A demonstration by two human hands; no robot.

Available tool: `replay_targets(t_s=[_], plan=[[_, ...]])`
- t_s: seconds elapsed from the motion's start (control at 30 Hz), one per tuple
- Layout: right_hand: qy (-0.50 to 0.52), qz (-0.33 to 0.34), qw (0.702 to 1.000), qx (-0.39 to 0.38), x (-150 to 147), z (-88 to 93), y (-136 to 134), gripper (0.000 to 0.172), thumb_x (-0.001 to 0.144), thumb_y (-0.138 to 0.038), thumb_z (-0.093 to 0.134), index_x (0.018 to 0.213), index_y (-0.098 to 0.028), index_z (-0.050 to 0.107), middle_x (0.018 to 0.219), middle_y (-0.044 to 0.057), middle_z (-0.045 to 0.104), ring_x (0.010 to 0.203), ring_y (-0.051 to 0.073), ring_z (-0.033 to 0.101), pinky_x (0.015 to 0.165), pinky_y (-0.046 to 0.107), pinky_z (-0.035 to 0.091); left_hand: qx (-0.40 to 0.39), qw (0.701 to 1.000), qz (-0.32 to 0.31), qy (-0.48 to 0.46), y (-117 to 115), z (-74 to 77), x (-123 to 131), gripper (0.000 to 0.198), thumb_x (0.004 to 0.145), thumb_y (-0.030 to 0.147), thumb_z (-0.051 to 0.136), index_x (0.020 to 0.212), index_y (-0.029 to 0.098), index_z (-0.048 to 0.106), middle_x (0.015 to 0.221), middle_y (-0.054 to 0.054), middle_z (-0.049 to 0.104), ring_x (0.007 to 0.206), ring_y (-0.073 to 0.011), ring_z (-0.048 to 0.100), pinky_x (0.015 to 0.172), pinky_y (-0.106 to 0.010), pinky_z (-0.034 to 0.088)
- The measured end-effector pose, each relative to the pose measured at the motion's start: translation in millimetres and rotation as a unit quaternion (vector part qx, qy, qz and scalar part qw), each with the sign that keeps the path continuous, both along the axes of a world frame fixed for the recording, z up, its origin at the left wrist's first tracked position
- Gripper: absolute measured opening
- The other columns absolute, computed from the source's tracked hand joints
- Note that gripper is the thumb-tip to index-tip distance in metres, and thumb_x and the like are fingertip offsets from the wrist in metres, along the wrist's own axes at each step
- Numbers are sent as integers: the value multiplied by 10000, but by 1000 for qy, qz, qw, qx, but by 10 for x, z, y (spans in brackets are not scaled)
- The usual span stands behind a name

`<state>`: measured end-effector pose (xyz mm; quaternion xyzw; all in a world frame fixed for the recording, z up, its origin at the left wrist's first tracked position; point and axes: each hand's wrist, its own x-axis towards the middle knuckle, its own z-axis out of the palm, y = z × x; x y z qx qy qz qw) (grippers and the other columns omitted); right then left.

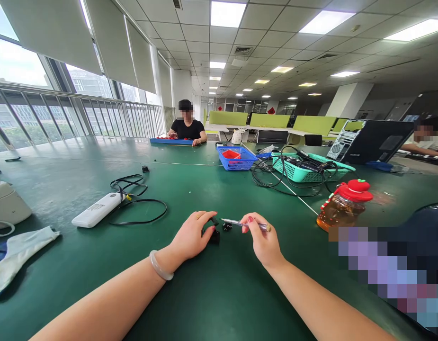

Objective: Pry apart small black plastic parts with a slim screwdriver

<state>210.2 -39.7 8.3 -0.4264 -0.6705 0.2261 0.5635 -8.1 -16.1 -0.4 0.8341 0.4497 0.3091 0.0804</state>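
My left hand (192, 237), a pale bangle at its wrist, pinches a small black part (213, 221) between thumb and index finger. Just below those fingers a small black block (215, 238) rests on the green table (219, 293). My right hand (264, 244) is closed around a slim pen-like tool (236, 222), its thin tip pointing left toward the black part. Whether the tip touches that part I cannot tell. Under the tool lies a small round black piece (227, 227), between both hands.
A white power bank (98, 210) with a looped black cable (140, 221) lies to the left. Rightward stand a bottle with a red lid (346, 208), a teal basket of cables (300, 174) and a blue basket (236, 163). A person (186, 128) sits across the table.
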Motion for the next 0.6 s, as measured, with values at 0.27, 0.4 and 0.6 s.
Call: replay_targets(t_s=[0.27,0.4,0.6], plan=[[-44,-74,994,-65,75,-72,152,374,945,-450,409,718,-212,585,602,-10,542,532,135,498,493,241,366,-48,993,54,97,-16,2,3,329,870,207,464,1062,208,732,1175,-75,685,1046,-277,598,950,-447,506],[-49,-82,994,-61,66,-59,140,392,940,-459,405,683,-213,570,570,-15,528,496,132,472,478,240,353,-46,991,57,111,-39,31,17,321,859,175,451,990,220,741,1086,-53,718,984,-254,605,925,-426,503],[-57,-84,993,-63,47,-57,142,405,939,-472,395,669,-217,557,552,-17,514,495,137,477,488,244,350,-34,993,-81,81,-63,2,39,380,910,362,525,1273,254,562,1251,-55,635,1193,-244,528,1065,-423,418]])
